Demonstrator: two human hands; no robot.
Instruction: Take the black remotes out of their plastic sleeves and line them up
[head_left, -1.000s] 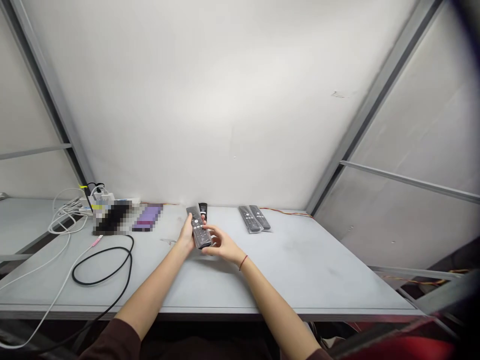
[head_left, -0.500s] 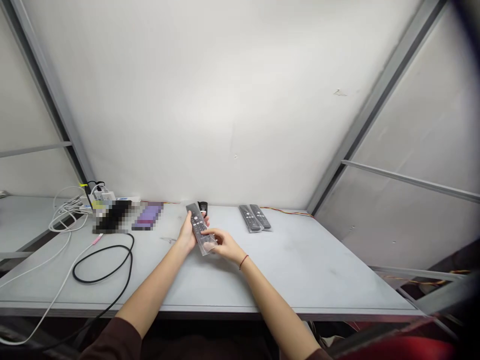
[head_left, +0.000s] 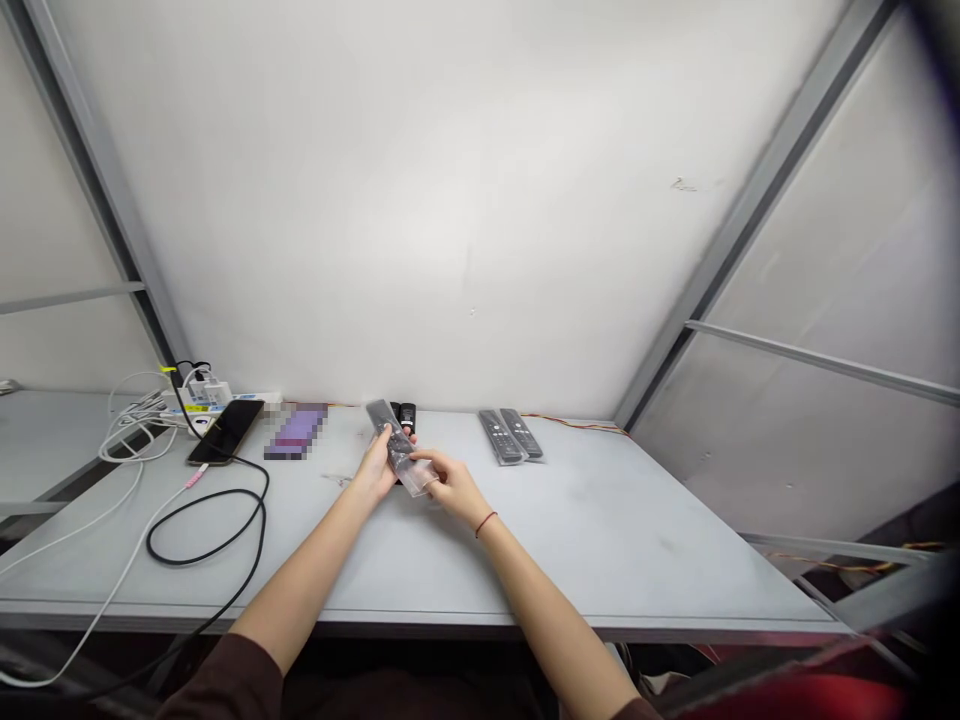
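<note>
A dark remote control (head_left: pixel 402 450) in a clear plastic sleeve is tilted above the table. My left hand (head_left: pixel 378 465) is wrapped round its left side, the thumb on its face. My right hand (head_left: pixel 450 485) pinches the loose lower end of the sleeve. Behind the held remote, black remotes (head_left: pixel 407 416) lie partly hidden on the table. To the right, two more sleeved remotes, a left one (head_left: pixel 500 438) and a right one (head_left: pixel 521 434), lie side by side.
On the grey table (head_left: pixel 600 540), a black phone (head_left: pixel 226 432) and a blurred purple item (head_left: pixel 297 432) lie at the left. A power strip (head_left: pixel 240 402), white cables (head_left: pixel 124 440) and a looped black cable (head_left: pixel 262 520) are there too. A white wall stands behind.
The held remote has tilted and shifted slightly up and left, so more of the black remotes behind it shows. My right hand has moved slightly along the sleeve's lower end.
</note>
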